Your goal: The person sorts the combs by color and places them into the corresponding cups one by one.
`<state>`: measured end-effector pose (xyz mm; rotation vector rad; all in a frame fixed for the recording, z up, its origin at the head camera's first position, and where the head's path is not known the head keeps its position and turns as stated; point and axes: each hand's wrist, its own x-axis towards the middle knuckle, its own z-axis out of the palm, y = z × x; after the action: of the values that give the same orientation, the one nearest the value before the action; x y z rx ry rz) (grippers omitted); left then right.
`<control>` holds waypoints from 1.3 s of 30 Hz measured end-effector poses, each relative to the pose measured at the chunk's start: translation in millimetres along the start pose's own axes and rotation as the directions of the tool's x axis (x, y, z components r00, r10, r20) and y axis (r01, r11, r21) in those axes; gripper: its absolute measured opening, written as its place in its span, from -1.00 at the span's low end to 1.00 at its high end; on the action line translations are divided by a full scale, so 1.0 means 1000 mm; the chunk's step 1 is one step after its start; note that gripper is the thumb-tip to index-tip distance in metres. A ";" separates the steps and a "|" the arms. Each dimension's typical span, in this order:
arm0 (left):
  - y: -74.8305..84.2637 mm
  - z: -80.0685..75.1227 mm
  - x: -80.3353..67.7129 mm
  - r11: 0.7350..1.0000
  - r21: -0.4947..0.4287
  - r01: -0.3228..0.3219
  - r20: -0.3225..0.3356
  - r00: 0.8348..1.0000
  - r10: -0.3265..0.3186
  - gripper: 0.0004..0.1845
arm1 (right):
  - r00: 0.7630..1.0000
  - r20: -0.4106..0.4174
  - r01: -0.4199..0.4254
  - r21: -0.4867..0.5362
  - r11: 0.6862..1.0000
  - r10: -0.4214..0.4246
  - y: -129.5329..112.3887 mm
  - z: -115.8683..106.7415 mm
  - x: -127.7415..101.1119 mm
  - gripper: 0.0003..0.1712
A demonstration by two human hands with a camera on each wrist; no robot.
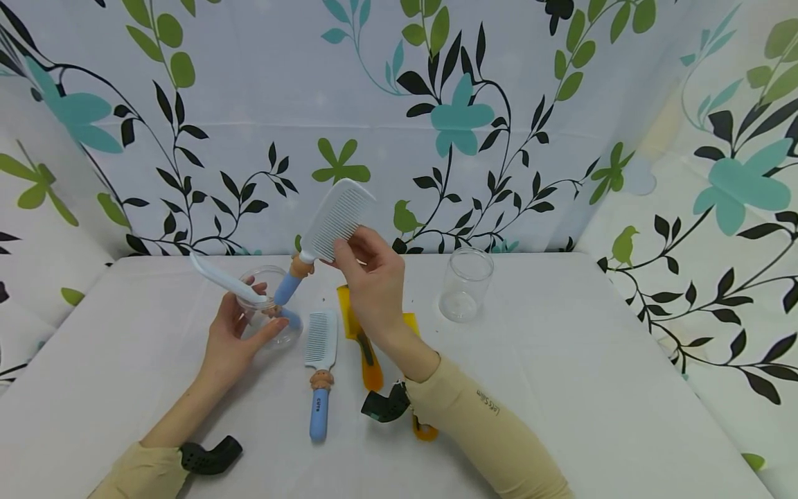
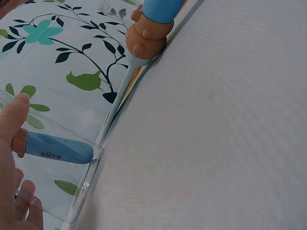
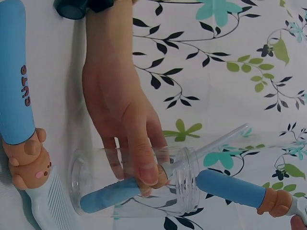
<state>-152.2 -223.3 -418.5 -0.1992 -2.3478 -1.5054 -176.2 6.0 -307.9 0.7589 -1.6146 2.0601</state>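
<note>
My left hand grips a clear plastic cup, tipped on its side just above the table. In the right wrist view its fingers wrap the cup. A comb sits in the cup, blue handle inside, white head sticking out to the left. My right hand pinches the toothed head of a second white comb. That comb's blue handle slants down, its end at the cup's mouth.
A third blue-handled comb lies on the white table between my hands. A yellow-orange comb lies beside it, partly under my right forearm. An empty clear cup stands upright at the right. Floral curtains close in the back and sides.
</note>
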 end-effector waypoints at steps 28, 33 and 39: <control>-0.003 -0.001 0.004 1.000 0.016 -0.004 -0.008 1.000 0.004 -0.10 | 0.988 0.149 0.053 -0.107 0.993 -0.037 0.017 0.011 -0.013 -0.66; -0.001 -0.002 0.002 1.000 0.011 0.004 -0.006 1.000 -0.004 -0.10 | 0.984 0.176 0.022 -0.156 0.988 0.006 0.018 0.011 -0.016 -0.66; -0.001 -0.002 0.001 1.000 0.006 0.008 -0.006 1.000 -0.008 -0.10 | 0.973 0.223 -0.006 -0.209 0.978 0.053 0.022 0.014 -0.020 -0.67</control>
<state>-153.0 -225.2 -418.6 -0.1836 -2.3507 -1.5003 -172.3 -12.8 -334.6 0.9273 -1.9405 1.8396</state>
